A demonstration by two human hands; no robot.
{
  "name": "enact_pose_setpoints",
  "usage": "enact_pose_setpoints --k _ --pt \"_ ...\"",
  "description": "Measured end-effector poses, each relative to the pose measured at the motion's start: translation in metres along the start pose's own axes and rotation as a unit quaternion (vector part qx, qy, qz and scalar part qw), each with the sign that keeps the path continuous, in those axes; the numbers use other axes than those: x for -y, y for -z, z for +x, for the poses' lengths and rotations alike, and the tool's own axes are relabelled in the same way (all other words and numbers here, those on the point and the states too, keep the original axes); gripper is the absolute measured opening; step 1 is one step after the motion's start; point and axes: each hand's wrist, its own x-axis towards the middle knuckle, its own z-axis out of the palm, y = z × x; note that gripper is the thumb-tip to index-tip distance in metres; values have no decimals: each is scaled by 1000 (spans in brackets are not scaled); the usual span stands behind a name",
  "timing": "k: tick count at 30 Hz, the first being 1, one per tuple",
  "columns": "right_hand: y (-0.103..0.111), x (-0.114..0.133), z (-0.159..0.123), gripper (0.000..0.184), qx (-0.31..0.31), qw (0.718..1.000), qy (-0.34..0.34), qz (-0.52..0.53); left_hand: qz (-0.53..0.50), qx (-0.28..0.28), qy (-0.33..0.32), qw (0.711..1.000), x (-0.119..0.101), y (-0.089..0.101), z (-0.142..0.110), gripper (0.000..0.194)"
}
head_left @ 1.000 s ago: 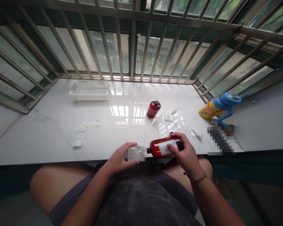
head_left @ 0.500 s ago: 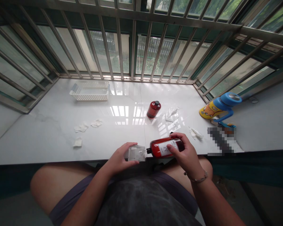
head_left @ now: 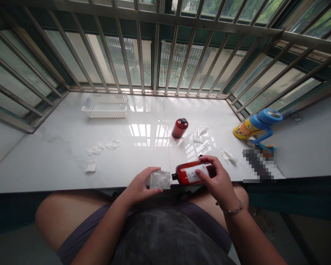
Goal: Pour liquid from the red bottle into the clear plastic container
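Observation:
My right hand [head_left: 219,180] is wrapped round a large amber bottle [head_left: 189,173] with a white label, tipped on its side with its neck pointing left. The neck meets a small clear plastic pouch [head_left: 160,180] that my left hand [head_left: 139,186] pinches at the near edge of the white sill [head_left: 57,162]. Both hands are over my lap, at the sill's front edge. A smaller dark red bottle [head_left: 179,128] with a black cap stands upright farther back.
A white slotted basket [head_left: 106,106] sits at the back left. Several crumpled white wads [head_left: 99,149] lie on the left, a clear pouch [head_left: 200,134] and a white scrap [head_left: 228,156] on the right. A blue and yellow cartoon bottle [head_left: 255,127] lies at the right edge. Metal window bars [head_left: 154,48] close the far side.

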Motion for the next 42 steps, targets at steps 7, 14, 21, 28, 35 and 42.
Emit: enact_pose_setpoints --k 7,14,21,28,35,42 --pt "0 2 0 48 0 1000 3 -4 3 -1 -1 1000 0 0 0 73" --pt "1 1 0 48 2 1000 9 -12 5 -5 -3 1000 -1 0 0 73" --pt "2 0 0 49 5 1000 11 -13 3 -3 -2 1000 0 0 0 73" --pt "2 1 1 49 4 999 22 -26 4 -2 -2 1000 1 0 0 73" --pt "3 3 1 47 3 998 37 -41 6 -2 -3 1000 2 0 0 73" --pt "4 2 1 48 6 998 44 -45 5 -1 -2 1000 3 0 -1 74"
